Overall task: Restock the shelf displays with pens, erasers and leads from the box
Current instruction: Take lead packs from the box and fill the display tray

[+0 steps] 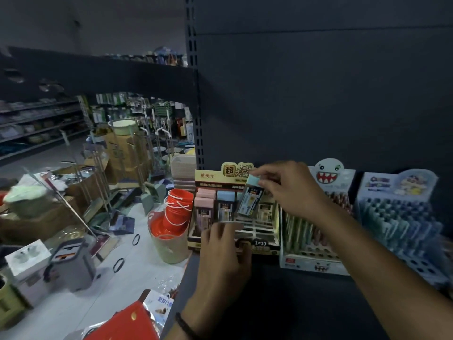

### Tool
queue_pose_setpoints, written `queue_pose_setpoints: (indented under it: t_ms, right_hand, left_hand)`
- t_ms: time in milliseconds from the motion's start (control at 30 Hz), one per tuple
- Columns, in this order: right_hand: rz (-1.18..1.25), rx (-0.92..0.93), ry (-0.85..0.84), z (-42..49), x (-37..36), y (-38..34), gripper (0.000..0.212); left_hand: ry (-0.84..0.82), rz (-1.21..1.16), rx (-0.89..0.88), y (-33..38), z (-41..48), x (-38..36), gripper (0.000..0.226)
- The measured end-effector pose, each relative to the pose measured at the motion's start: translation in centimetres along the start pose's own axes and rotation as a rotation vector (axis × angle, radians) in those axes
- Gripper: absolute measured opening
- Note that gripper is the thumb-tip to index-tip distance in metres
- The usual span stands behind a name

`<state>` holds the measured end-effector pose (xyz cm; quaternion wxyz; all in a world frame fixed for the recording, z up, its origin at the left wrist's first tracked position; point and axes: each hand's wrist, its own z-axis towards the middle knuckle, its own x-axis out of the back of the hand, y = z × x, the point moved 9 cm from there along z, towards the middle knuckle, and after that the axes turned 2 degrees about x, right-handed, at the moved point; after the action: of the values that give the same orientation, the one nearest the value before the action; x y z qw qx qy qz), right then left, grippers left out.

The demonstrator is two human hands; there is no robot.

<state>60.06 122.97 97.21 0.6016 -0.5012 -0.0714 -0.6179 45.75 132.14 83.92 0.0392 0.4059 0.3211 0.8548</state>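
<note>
**A:** What sits around the eraser display box [262, 244]?

**B:** It stands on a dark shelf [282, 305]. Just to the right of it is a pen box with a toothy monster face [316, 265]. Past that one is a blue pen box [402, 217]. To the left of the eraser display box, down on the floor, a stack of red buckets [176, 204] sits in a pale basket [169, 251]. Farther left is a grey mop bucket [71, 263].

**A:** Where is the eraser [251, 197]?

**B:** It is up in the air, over the back right part of the eraser display box. The right hand [291, 190] holds it, and the fingers [267, 184] pinch its top end.

**A:** Which way does it point?

**B:** Its long side goes up and down, leaning a little. The blue-green end is on top. The dark wrapped end points down at the box.

**A:** Is anything in the way?

**B:** Pink erasers [204, 200] and a blue eraser [225, 196] stand in the back rows, to the left of the held one. The right hand hides part of the box's sign.

**A:** And the left hand [223, 256]?

**B:** It is at the front of the eraser display box, covering the front left corner. It is blurry, so I cannot tell if it grips the box or only touches it.
</note>
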Motion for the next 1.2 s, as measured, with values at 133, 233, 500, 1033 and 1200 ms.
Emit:
queue_pose_setpoints:
  t_ms: [133,233,500,1033,1200]
  right_hand:
    - [-0.088,-0.019,-0.026,0.1,-1.3,0.3,0.027]
    - [-0.130,-0.014,-0.035,0.1,-2.2,0.2,0.027]
    - [-0.231,0.025,-0.035,-0.1,-3.0,-0.1,0.031]
    - [-0.376,-0.001,-0.091,1.1,-5.6,-1.0,0.037]
    - [-0.506,-0.036,-0.068,0.8,-6.4,-0.7,0.019]
  left_hand:
    - [-0.167,0.263,-0.023,0.2,-2.1,-2.9,0.067]
    - [-0.247,0.367,0.008,-0.4,-2.7,-4.2,0.083]
    - [-0.232,0.367,-0.038,-0.5,-3.2,-4.6,0.084]
    - [-0.209,0.343,-0.038,-0.8,-3.4,-4.7,0.083]
    - [-0.192,0.353,-0.046,-0.9,-3.5,-4.8,0.082]
